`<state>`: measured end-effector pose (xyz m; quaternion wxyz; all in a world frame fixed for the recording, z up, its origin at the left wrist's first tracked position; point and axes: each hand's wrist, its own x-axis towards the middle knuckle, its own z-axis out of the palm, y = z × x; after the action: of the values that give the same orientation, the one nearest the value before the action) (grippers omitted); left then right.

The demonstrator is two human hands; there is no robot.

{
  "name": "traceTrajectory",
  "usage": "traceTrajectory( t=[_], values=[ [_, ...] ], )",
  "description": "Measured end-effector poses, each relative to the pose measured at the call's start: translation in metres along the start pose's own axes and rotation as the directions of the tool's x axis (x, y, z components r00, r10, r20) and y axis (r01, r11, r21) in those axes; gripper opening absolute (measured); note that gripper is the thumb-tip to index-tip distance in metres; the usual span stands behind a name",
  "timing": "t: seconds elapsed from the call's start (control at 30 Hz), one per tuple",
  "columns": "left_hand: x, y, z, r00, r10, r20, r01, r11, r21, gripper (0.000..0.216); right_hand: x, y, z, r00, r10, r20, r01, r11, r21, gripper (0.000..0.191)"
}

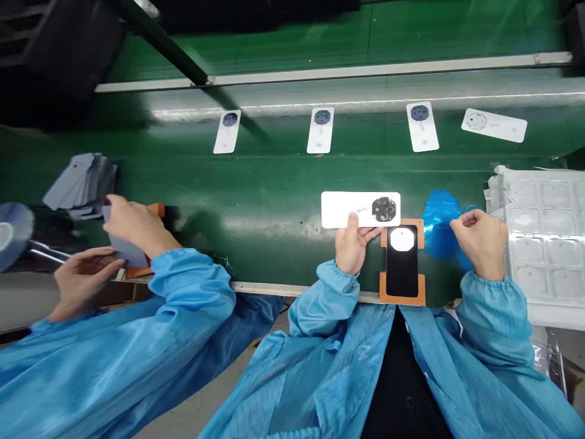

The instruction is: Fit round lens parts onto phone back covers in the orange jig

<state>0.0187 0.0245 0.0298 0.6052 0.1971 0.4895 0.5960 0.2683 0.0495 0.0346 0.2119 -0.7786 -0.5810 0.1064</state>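
White phone back cover held by the left hand
Orange fixture set at its five o'clock; right hand pinched narrow, any contents unclear.

left hand: palm up, gripping | right hand: palm down, pinched

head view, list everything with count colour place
work surface: 1, green, centre
metal rail: 1, pale, far
dark objects: several, black, top
loose panels: 4, white, far row
held panel: 1, white, left hand
fixtures: 2, orange, front and left
slab: 1, black, front fixture
film: unclear, blue, right
trays: unclear, whitish, right
sheets: several, grey, left
roll: 1, greyish, left edge
co-worker's hands: 2, bare, left
own sleeves: 2, blue, front
left hand: 1, bare, centre
right hand: 1, bare, right
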Motion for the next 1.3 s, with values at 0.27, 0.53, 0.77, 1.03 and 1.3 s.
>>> traceTrajectory(
  t=[0.27, 0.53, 0.77, 1.03, 1.3],
  values=[
    [-0.021, 0.022, -0.025, 0.703, 0.239, 0.670, -0.660, 0.572, 0.488, 0.036, -0.008, 0.039, -0.013, 0.998, -0.052, 0.048, 0.055, 0.996, -0.070, 0.010],
    [-0.021, 0.003, -0.025, 0.316, 0.101, 0.943, -0.911, -0.246, 0.331, 0.040, -0.056, -0.011, -0.037, 0.764, -0.637, 0.105, 0.612, 0.766, 0.195, 0.029],
    [-0.014, -0.007, -0.030, 0.300, 0.076, 0.951, -0.912, -0.268, 0.310, 0.042, -0.070, -0.026, -0.016, 0.614, -0.779, 0.129, 0.768, 0.627, 0.130, 0.040],
    [-0.015, -0.019, -0.036, 0.390, 0.037, 0.920, -0.845, -0.383, 0.374, 0.037, -0.066, -0.018, 0.006, 0.564, -0.798, 0.211, 0.819, 0.574, -0.019, 0.038],
    [-0.020, -0.025, -0.037, 0.460, 0.003, 0.888, -0.810, -0.409, 0.421, 0.039, -0.077, -0.018, 0.012, 0.577, -0.760, 0.299, 0.806, 0.589, -0.057, 0.046]
  ],
)
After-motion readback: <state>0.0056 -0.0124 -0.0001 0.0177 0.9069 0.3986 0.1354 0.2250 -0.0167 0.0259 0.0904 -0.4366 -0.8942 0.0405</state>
